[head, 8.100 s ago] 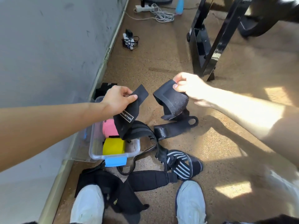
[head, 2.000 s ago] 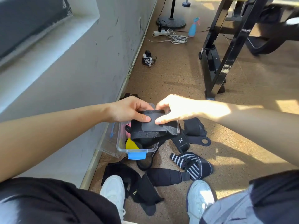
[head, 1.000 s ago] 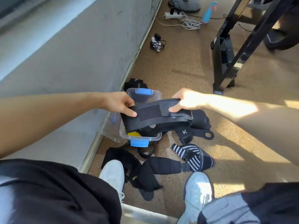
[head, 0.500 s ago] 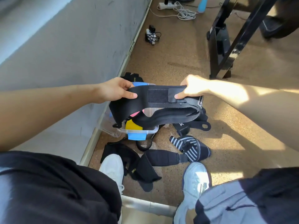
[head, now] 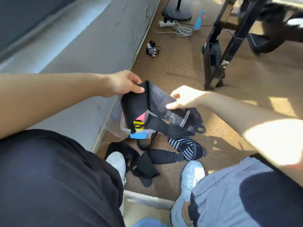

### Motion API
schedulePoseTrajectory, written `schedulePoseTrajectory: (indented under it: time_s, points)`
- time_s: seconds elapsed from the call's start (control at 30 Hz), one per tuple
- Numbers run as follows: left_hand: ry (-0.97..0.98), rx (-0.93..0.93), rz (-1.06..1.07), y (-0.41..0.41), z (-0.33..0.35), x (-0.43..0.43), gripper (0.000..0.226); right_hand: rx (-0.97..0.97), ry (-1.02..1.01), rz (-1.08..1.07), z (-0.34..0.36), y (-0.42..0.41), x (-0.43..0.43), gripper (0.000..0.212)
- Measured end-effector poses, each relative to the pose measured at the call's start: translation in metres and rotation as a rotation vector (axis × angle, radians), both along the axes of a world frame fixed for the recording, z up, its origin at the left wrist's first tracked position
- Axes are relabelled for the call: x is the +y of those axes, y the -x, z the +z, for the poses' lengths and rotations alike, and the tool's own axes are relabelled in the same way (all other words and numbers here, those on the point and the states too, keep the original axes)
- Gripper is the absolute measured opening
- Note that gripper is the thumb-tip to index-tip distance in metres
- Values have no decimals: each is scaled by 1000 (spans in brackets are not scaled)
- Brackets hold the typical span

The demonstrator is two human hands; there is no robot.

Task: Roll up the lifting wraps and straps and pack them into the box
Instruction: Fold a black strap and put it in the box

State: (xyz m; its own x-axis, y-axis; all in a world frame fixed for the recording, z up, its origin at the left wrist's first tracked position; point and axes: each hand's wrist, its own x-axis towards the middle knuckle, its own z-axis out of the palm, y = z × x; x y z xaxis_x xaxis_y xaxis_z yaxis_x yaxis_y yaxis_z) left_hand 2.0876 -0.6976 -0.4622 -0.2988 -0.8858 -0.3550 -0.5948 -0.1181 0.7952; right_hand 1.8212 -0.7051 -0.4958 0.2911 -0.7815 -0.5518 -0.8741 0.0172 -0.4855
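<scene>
left hand (head: 122,84) pinches wrap (head: 141,104); right hand (head: 185,97) pinches wrap | wrap above box (head: 139,134); straps (head: 186,147) on floor

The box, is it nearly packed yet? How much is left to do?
Not nearly. Done: a pink roll and a yellow roll sit in the clear box. In hand: the left hand and right hand both hold a black wrap above the box, not rolled up. Left: a striped wrap and at least two black straps lie loose on the floor by the shoes.
</scene>
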Motion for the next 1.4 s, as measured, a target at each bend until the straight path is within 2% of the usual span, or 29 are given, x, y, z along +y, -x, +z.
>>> schedulePoseTrajectory:
  time_s: [0.07, 0.17, 0.27, 0.4, 0.53, 0.7, 0.8, 0.87, 0.97, 1.03, 1.13, 1.27, 1.4]
  points:
    - [-29, -37, -59, -13, 9, 10, 7, -95, 38, -4, -6, -13, 13, 24]
    - [-99, -94, -140, -29, 0, 20, 15, -271, 60, -119, -30, -47, 40, 28]
    - [-124, 7, -33, -38, -38, 28, 10, -500, 84, -254, -54, -73, 53, 31]
    - [-135, 198, 163, -44, -95, 38, 14, -694, 71, -374, -83, -97, 63, 36]
    - [-153, 346, 351, -41, -129, 52, 10, -702, 72, -296, -116, -105, 62, 60]
    - [-164, 312, 399, -50, -145, 47, 11, -446, 167, -99, -138, -124, 52, 94]
    - [-195, 288, 384, -58, -140, 36, 15, -523, 123, -41, -141, -131, 33, 85]
    - [-198, 271, 408, -63, -134, 30, 14, -602, 121, -40, -136, -135, 20, 65]
    - [-201, 229, 442, -68, -125, 23, 13, -620, 158, -100, -134, -143, 6, 28]
    - [-202, 172, 462, -70, -123, 25, 17, -639, 131, -138, -139, -152, 1, 16]
    - [-137, 96, 476, -74, -125, 34, 19, -666, 40, -147, -148, -166, 1, 11]
    - [-64, -164, 437, -84, -123, 52, 13, -652, -60, -94, -148, -178, 4, 10]
    - [-38, -238, 391, -86, -110, 56, 12, -641, -19, -103, -134, -173, 4, 22]
